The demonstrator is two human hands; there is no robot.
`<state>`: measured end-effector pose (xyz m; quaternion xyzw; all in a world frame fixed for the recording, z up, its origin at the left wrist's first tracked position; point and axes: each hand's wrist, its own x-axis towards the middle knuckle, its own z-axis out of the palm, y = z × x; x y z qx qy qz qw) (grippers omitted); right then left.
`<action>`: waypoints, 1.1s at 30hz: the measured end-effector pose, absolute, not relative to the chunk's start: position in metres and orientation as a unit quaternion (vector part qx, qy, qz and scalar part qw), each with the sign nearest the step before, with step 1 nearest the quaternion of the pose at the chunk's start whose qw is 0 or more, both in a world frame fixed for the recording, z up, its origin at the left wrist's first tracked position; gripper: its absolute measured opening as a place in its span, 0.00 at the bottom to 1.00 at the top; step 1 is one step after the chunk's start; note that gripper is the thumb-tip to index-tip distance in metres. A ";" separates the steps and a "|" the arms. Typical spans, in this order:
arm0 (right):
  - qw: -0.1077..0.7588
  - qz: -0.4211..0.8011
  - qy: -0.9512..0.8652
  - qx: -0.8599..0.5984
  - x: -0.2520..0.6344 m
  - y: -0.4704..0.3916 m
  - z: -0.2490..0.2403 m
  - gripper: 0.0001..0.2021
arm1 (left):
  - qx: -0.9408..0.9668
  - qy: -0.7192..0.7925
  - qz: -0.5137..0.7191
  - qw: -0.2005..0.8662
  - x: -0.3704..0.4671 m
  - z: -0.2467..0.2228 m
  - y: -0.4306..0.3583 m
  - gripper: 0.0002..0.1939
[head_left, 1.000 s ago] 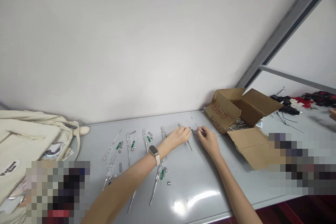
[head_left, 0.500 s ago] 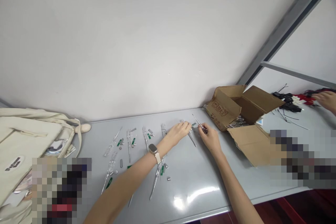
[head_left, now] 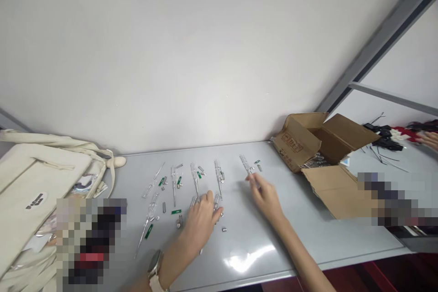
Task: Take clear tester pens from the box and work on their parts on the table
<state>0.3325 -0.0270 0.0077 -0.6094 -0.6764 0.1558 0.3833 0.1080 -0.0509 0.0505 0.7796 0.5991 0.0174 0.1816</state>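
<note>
My right hand (head_left: 267,198) is closed, thumb and finger pinching the lower end of a clear-handled tester screwdriver (head_left: 244,162) that lies on the grey table. A small green piece (head_left: 257,162) and a metal spring (head_left: 259,168) lie just right of it. Slightly blurred, my left hand (head_left: 199,221) reaches over two more clear screwdrivers, with thumb and fingers apart; it partly hides them. Behind it lie another screwdriver (head_left: 218,173) and one further left (head_left: 195,178), small metal parts around them. A metal cap (head_left: 224,229) rests right of my left hand.
An open cardboard box (head_left: 290,146) with clear items inside stands at the right. A cream bag (head_left: 37,169) covers the left end. More screwdrivers (head_left: 148,219) and green pieces (head_left: 148,231) lie left. Another person's hand (head_left: 427,139) shows at far right, beside dark cables.
My left hand has left the rightmost screwdriver and moved left and nearer to me. My right hand has moved left to that screwdriver; the raised metal shaft it held no longer shows. The view shifted slightly.
</note>
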 end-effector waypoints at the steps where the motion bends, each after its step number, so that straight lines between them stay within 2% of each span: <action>1: 0.358 0.174 -0.713 -0.576 0.320 -0.039 0.007 0.12 | 0.775 0.599 0.030 0.197 0.107 0.047 -0.055 0.08; 5: 0.268 0.195 -0.782 -0.528 0.280 -0.080 0.000 0.09 | 0.751 0.590 0.119 0.272 0.102 0.035 -0.067 0.06; 9: 0.244 0.155 -0.790 -0.541 0.264 -0.086 -0.006 0.07 | 0.716 0.581 0.201 0.331 0.094 0.025 -0.075 0.09; 16: 0.289 0.221 -0.726 -0.583 0.240 -0.073 -0.003 0.05 | 0.610 0.583 0.280 0.458 0.085 0.015 -0.087 0.15; 19: 0.311 0.246 -0.712 -0.579 0.241 -0.067 0.003 0.08 | 0.567 0.596 0.309 0.478 0.082 0.015 -0.096 0.17; 22: 0.342 0.192 -0.702 -0.594 0.274 -0.046 0.014 0.11 | 0.525 0.604 0.338 0.496 0.076 0.013 -0.105 0.19; 24: 0.350 0.125 -0.648 -0.664 0.311 -0.023 0.021 0.13 | 0.505 0.603 0.349 0.510 0.071 0.011 -0.110 0.21; 26: 0.301 0.040 -0.578 -0.757 0.351 -0.001 0.024 0.15 | 0.489 0.603 0.356 0.519 0.065 0.009 -0.115 0.22; 29: 0.140 -0.024 -0.511 -0.848 0.397 0.019 0.016 0.19 | 0.477 0.598 0.355 0.538 0.059 0.007 -0.122 0.25; 31: 0.125 -0.016 -0.512 -0.849 0.412 0.022 0.006 0.17 | 0.482 0.587 0.346 0.550 0.059 0.008 -0.126 0.25; 33: 0.160 0.003 -0.521 -0.838 0.418 0.022 -0.005 0.14 | 0.491 0.576 0.336 0.560 0.063 0.010 -0.128 0.25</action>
